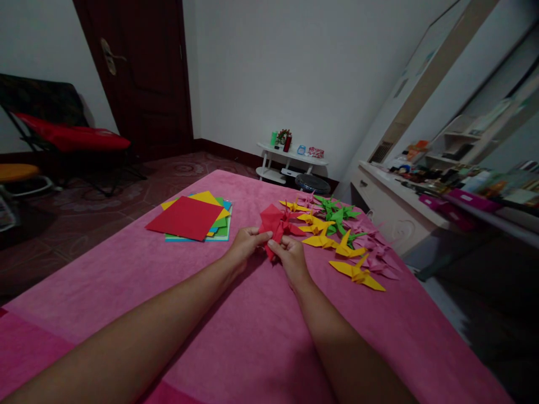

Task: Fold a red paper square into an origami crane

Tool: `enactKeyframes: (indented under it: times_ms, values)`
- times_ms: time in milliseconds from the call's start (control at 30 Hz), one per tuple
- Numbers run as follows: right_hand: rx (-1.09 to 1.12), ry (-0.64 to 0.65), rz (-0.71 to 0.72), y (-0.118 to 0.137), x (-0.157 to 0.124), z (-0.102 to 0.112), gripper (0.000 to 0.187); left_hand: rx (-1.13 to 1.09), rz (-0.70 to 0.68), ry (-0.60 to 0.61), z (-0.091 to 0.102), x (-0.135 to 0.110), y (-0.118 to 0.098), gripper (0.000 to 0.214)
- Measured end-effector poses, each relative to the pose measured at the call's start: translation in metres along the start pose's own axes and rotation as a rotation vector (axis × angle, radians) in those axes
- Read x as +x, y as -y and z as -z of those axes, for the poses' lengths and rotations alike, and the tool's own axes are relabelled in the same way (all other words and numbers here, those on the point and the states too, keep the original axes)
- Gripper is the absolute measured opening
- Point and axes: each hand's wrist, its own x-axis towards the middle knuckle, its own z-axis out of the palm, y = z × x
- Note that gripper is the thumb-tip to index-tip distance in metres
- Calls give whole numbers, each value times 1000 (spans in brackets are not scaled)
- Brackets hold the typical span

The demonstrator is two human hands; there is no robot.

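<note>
Between my two hands is a partly folded piece of red origami paper (272,219), held just above the pink cloth. My left hand (246,244) pinches its left side with the thumb on top. The right side is gripped by my right hand (290,253), its thumb pressed near the lower middle. Right behind the paper lies a red paper crane (292,221). Yellow paper cranes (322,240), green paper cranes (337,214) and pink paper cranes (377,249) spread out to the right. On the left rests a stack of coloured paper squares (189,217), a red sheet uppermost.
A pink cloth (168,314) covers the surface under my arms. Along the right stands a white dresser (391,196) crowded with small items. A low white shelf (295,157) stands by the far wall, and a red-seated folding chair (71,137) is left of the dark door (138,67).
</note>
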Motion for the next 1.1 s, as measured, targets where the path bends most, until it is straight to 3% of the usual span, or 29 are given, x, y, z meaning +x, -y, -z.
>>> enactKeyframes:
  times_ms: [167, 333, 467, 733, 833, 1000, 1100]
  values:
    - [70, -116, 3, 3, 2, 1, 33, 58, -75, -23, -4, 2, 4, 27]
    - [135, -117, -22, 6, 1, -1, 30, 191, -145, 51, -7, 3, 6, 21]
    - [90, -186, -22, 6, 1, 3, 28, 226, -116, 129, -4, 2, 6, 18]
    - [38, -260, 54, 1, 8, 21, 35, 257, -54, 121, -5, -3, 1, 16]
    - [84, -287, 43, 1, 12, 26, 35, 267, -40, 139, -5, -3, 3, 17]
    - [266, -468, 2, 5, 16, 33, 38, 247, 1, 107, -3, -3, 3, 17]
    - [307, -352, -89, 8, 13, 26, 37, 181, 17, 76, -4, -2, 3, 18]
